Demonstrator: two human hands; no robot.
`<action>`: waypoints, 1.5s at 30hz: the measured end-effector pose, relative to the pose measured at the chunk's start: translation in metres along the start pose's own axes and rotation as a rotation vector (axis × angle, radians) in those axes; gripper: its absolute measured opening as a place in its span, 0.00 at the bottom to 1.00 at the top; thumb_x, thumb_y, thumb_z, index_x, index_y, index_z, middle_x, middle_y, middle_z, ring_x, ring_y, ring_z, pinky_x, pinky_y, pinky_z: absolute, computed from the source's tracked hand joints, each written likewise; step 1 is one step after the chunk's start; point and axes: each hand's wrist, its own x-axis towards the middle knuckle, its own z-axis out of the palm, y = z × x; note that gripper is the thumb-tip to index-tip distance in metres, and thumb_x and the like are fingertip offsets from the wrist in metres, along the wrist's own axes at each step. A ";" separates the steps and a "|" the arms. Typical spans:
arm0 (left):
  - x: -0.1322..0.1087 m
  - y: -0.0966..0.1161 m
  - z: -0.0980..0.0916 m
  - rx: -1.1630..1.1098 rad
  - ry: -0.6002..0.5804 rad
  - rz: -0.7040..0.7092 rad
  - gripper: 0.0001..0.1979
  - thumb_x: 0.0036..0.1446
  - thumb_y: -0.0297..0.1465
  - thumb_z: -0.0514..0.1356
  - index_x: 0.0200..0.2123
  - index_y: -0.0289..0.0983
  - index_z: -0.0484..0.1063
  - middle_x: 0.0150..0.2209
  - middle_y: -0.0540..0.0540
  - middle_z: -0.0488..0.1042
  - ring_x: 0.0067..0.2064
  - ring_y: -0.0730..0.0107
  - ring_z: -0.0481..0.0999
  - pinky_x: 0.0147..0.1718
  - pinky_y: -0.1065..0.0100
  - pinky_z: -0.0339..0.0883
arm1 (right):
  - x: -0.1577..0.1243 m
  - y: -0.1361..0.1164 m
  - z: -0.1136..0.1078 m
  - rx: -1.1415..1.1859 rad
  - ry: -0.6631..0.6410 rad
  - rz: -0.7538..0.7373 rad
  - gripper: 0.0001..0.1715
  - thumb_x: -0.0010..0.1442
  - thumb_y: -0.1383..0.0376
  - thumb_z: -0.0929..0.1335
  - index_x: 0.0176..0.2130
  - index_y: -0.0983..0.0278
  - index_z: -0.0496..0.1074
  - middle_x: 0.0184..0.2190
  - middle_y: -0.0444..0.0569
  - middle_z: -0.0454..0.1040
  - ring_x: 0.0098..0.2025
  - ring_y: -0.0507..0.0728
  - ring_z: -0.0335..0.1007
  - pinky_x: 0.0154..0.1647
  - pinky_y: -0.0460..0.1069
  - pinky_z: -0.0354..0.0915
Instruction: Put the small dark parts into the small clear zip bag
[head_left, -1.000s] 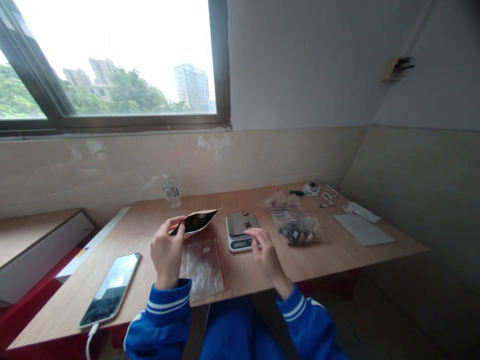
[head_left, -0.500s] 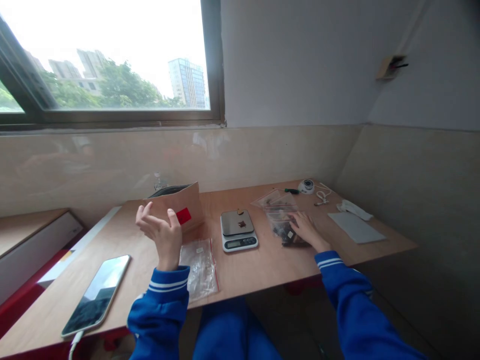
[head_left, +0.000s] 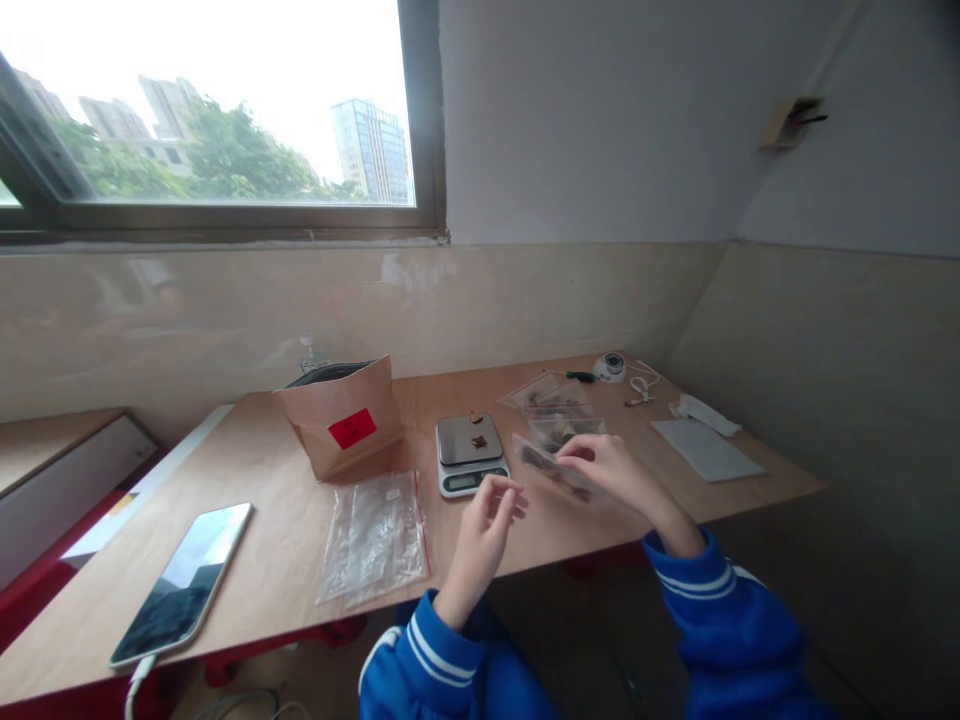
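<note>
Your right hand is gripping a clear plastic zip bag with dark bits inside, held just over the wooden bench right beside the small silver digital scale. Your left hand hovers loose-fingered and empty, near the scale's front.

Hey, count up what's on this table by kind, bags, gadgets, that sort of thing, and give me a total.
Clear zip bags: 3
Brown paper bag: 1
Digital scale: 1
Phone: 1
Small bottle: 1
White sheet: 1
Total: 8
</note>
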 end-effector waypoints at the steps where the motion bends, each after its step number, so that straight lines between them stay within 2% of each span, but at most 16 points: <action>1: -0.002 -0.001 0.007 -0.049 -0.026 -0.012 0.14 0.60 0.42 0.53 0.36 0.37 0.67 0.32 0.46 0.72 0.34 0.68 0.73 0.34 0.67 0.66 | -0.004 -0.012 0.008 0.082 -0.005 0.005 0.08 0.53 0.63 0.68 0.28 0.61 0.77 0.28 0.47 0.79 0.33 0.58 0.74 0.35 0.49 0.65; 4: -0.005 -0.002 0.012 -0.149 0.006 -0.044 0.17 0.60 0.45 0.51 0.33 0.37 0.67 0.29 0.46 0.71 0.32 0.69 0.71 0.33 0.68 0.66 | -0.011 -0.038 0.035 0.305 -0.043 0.042 0.07 0.52 0.62 0.69 0.28 0.63 0.77 0.27 0.48 0.79 0.31 0.57 0.74 0.33 0.48 0.67; 8: -0.004 -0.003 -0.001 -0.137 0.122 -0.047 0.16 0.58 0.45 0.54 0.30 0.38 0.65 0.27 0.49 0.69 0.30 0.69 0.70 0.33 0.69 0.65 | -0.012 -0.056 0.061 0.492 -0.089 0.063 0.09 0.51 0.62 0.70 0.25 0.65 0.76 0.24 0.48 0.77 0.29 0.56 0.74 0.31 0.48 0.67; 11: -0.005 -0.002 -0.011 -0.081 0.175 -0.033 0.15 0.57 0.44 0.55 0.33 0.37 0.68 0.32 0.48 0.71 0.37 0.67 0.71 0.38 0.69 0.65 | -0.011 -0.064 0.067 0.571 -0.132 0.105 0.10 0.48 0.60 0.72 0.25 0.66 0.75 0.23 0.48 0.76 0.28 0.56 0.73 0.30 0.48 0.67; 15: -0.010 -0.001 -0.016 -0.035 0.191 -0.041 0.15 0.59 0.43 0.54 0.38 0.38 0.69 0.38 0.46 0.73 0.44 0.65 0.71 0.45 0.69 0.62 | -0.011 -0.064 0.068 0.672 -0.264 0.152 0.18 0.43 0.55 0.75 0.24 0.67 0.73 0.21 0.46 0.74 0.26 0.54 0.71 0.30 0.48 0.67; 18: -0.013 -0.003 -0.019 0.017 0.151 0.006 0.14 0.59 0.43 0.54 0.35 0.38 0.69 0.33 0.47 0.71 0.39 0.67 0.70 0.40 0.70 0.63 | -0.012 -0.055 0.071 0.776 -0.411 0.138 0.23 0.44 0.50 0.74 0.27 0.68 0.73 0.23 0.46 0.74 0.26 0.53 0.70 0.31 0.48 0.66; 20: -0.013 -0.006 -0.022 0.030 0.130 0.035 0.15 0.59 0.44 0.54 0.31 0.37 0.67 0.28 0.49 0.68 0.32 0.69 0.69 0.34 0.70 0.63 | -0.008 -0.046 0.076 0.829 -0.486 0.083 0.24 0.51 0.47 0.70 0.29 0.67 0.71 0.24 0.47 0.74 0.27 0.53 0.71 0.33 0.49 0.67; 22: -0.012 -0.010 -0.026 0.004 0.137 0.046 0.17 0.58 0.46 0.54 0.29 0.37 0.66 0.24 0.51 0.65 0.27 0.71 0.66 0.30 0.70 0.61 | 0.004 -0.033 0.085 0.803 -0.435 0.011 0.25 0.58 0.46 0.64 0.31 0.66 0.71 0.27 0.48 0.74 0.30 0.54 0.72 0.35 0.49 0.67; 26: -0.009 -0.017 -0.033 -0.052 0.220 0.035 0.19 0.56 0.48 0.55 0.27 0.38 0.64 0.21 0.53 0.62 0.24 0.73 0.63 0.27 0.71 0.59 | 0.049 -0.003 0.112 0.349 -0.054 -0.174 0.17 0.62 0.55 0.63 0.39 0.65 0.73 0.42 0.53 0.74 0.45 0.57 0.70 0.48 0.53 0.64; 29: -0.008 -0.023 -0.038 -0.065 0.235 0.014 0.20 0.55 0.49 0.55 0.25 0.38 0.62 0.20 0.53 0.62 0.23 0.73 0.62 0.26 0.70 0.58 | 0.074 0.018 0.129 -0.003 -0.011 -0.328 0.15 0.63 0.64 0.61 0.45 0.64 0.73 0.49 0.55 0.72 0.54 0.58 0.63 0.55 0.57 0.57; 32: -0.008 -0.029 -0.043 -0.088 0.250 -0.002 0.20 0.55 0.49 0.55 0.23 0.38 0.61 0.19 0.53 0.62 0.23 0.73 0.63 0.27 0.70 0.59 | 0.075 0.032 0.131 -0.233 0.007 -0.335 0.15 0.64 0.67 0.60 0.43 0.63 0.74 0.45 0.54 0.75 0.51 0.59 0.65 0.53 0.58 0.58; 34: -0.008 -0.032 -0.047 -0.108 0.259 -0.018 0.20 0.55 0.48 0.56 0.23 0.38 0.62 0.20 0.52 0.63 0.24 0.73 0.63 0.27 0.70 0.60 | 0.065 0.035 0.122 -0.305 0.105 -0.261 0.16 0.64 0.68 0.59 0.40 0.64 0.75 0.42 0.55 0.76 0.48 0.61 0.66 0.52 0.60 0.57; 37: -0.004 -0.034 -0.049 -0.115 0.265 -0.040 0.20 0.54 0.47 0.57 0.23 0.37 0.63 0.21 0.52 0.64 0.24 0.73 0.63 0.27 0.71 0.59 | 0.043 0.021 0.104 -0.175 0.218 -0.200 0.15 0.64 0.66 0.59 0.39 0.64 0.75 0.42 0.55 0.75 0.48 0.61 0.66 0.52 0.59 0.58; 39: -0.001 -0.033 -0.048 -0.107 0.261 -0.047 0.19 0.54 0.47 0.57 0.24 0.37 0.63 0.22 0.52 0.64 0.25 0.73 0.63 0.27 0.71 0.59 | 0.027 0.000 0.095 0.061 0.112 -0.225 0.16 0.65 0.63 0.59 0.40 0.62 0.74 0.41 0.52 0.75 0.45 0.58 0.69 0.48 0.54 0.62; 43: 0.002 -0.028 -0.047 -0.090 0.232 -0.046 0.19 0.53 0.47 0.58 0.25 0.37 0.65 0.22 0.52 0.63 0.26 0.73 0.64 0.28 0.72 0.59 | 0.008 -0.045 0.090 0.410 -0.299 -0.182 0.13 0.61 0.58 0.65 0.41 0.62 0.73 0.35 0.47 0.77 0.37 0.55 0.73 0.36 0.47 0.67; 45: 0.001 -0.026 -0.048 -0.080 0.211 -0.030 0.18 0.54 0.46 0.58 0.24 0.36 0.64 0.22 0.53 0.62 0.27 0.73 0.63 0.29 0.72 0.59 | 0.006 -0.055 0.093 0.462 -0.350 -0.153 0.14 0.57 0.57 0.68 0.39 0.63 0.73 0.32 0.47 0.77 0.34 0.54 0.73 0.34 0.47 0.67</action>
